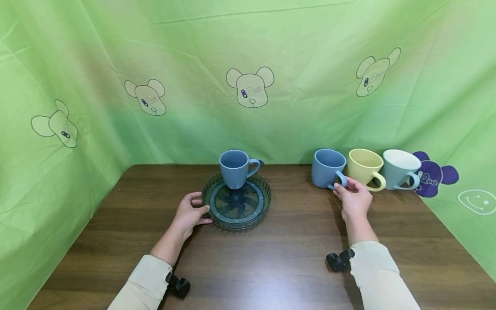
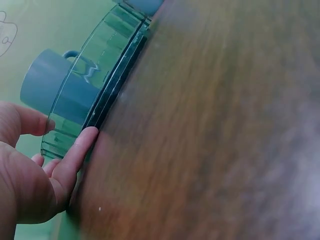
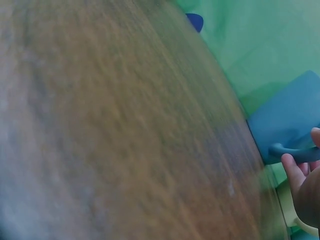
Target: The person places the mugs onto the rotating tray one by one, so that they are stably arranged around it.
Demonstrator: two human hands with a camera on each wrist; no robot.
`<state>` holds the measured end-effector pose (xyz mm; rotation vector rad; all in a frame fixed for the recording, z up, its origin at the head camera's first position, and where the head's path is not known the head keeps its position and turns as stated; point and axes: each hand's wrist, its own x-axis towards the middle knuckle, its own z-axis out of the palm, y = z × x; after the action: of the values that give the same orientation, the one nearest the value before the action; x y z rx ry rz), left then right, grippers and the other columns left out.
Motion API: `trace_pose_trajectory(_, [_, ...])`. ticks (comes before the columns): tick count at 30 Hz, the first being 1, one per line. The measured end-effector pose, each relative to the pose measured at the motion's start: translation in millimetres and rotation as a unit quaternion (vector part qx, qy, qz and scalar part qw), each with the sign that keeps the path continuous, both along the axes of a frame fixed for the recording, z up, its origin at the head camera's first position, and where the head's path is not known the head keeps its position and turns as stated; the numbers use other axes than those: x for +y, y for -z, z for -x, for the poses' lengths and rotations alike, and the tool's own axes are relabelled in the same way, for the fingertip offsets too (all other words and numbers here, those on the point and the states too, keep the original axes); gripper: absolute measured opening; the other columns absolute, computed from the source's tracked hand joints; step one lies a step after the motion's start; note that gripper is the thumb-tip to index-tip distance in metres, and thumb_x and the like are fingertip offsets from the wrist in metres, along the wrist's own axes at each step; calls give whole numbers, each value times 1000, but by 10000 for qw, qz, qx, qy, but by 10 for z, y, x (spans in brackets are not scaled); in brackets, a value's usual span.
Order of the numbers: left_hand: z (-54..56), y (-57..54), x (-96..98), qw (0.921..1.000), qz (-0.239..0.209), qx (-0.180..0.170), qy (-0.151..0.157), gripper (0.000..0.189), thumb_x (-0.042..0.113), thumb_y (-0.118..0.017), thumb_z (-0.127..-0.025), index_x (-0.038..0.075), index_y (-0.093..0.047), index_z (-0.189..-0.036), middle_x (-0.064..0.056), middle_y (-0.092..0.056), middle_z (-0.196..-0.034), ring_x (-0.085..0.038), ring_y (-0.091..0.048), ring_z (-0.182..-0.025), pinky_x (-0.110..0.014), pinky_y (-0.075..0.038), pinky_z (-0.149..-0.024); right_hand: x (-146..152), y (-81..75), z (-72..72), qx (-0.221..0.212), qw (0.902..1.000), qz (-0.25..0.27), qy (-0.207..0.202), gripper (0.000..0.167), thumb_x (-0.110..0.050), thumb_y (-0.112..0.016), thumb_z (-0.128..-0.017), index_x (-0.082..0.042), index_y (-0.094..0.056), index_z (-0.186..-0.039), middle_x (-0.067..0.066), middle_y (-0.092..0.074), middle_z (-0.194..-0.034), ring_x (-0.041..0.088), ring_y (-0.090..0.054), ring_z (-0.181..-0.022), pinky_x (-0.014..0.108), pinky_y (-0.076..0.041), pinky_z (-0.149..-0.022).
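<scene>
In the head view my left hand [image 1: 190, 213] grips the near-left side of a round, see-through green tray [image 1: 255, 221] with a ribbed wall. A blue mug [image 1: 235, 172] stands upright in the tray, towards its back, handle pointing right. The left wrist view shows the thumb at the tray's rim [image 2: 70, 80] and a finger low against its base. Over on the right, my right hand [image 1: 355, 199] pinches the handle of a second blue mug [image 1: 323, 170], which stands upright by the back edge. Its fingertips [image 3: 287, 160] meet the handle's lower end in the right wrist view.
A yellow mug [image 1: 364, 160] and a pale blue mug [image 1: 399, 165] with a white inside stand close together, right of the second blue mug. Behind the brown wooden table [image 1: 271, 267] hangs a green printed curtain [image 1: 294, 116], which also runs along both sides.
</scene>
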<state>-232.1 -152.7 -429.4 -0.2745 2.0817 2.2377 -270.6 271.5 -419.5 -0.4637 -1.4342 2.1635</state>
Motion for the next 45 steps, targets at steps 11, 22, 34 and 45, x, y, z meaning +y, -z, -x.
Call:
trace_pose_trajectory(11, [-60,-23,11,10000,-4,-90,20,86,-17,-63,-84,15,-28,-154,-22,-36,-115,-22,-59,-74,-40,-61,-66,-12,30,3,29,9995,220,226,29,22,-68,-77,-5,-71,-84,3,-61,-78,10,-63,-69,23,-59,-62])
trace_pose_trajectory(22, [-58,-28,-23,9997,-123,-228,43,84,-18,-68,-80,9,-34,-152,-18,-41,-105,-16,-62,-69,-40,-61,-72,1,64,35,70,9993,97,367,29,23,-68,-75,-4,-71,-84,7,-58,-80,10,-61,-69,24,-59,-62])
trace_pose_trajectory(34, [-91,7,-60,9998,-59,-182,40,76,-10,-72,-82,8,-40,-148,-20,-43,-113,-16,-62,-76,-36,-60,-77,-19,48,-12,118,9989,-149,429,31,24,-69,-73,-6,-72,-82,3,-58,-76,9,-60,-68,22,-59,-59])
trace_pose_trajectory(45, [-109,-23,-69,9998,-122,-158,86,73,-8,-72,-83,6,-41,-148,-22,-43,-119,-17,-63,-78,-38,-59,-79,-54,-41,-95,236,9996,-81,142,32,26,-68,-73,-4,-73,-82,3,-59,-73,9,-61,-66,25,-59,-58])
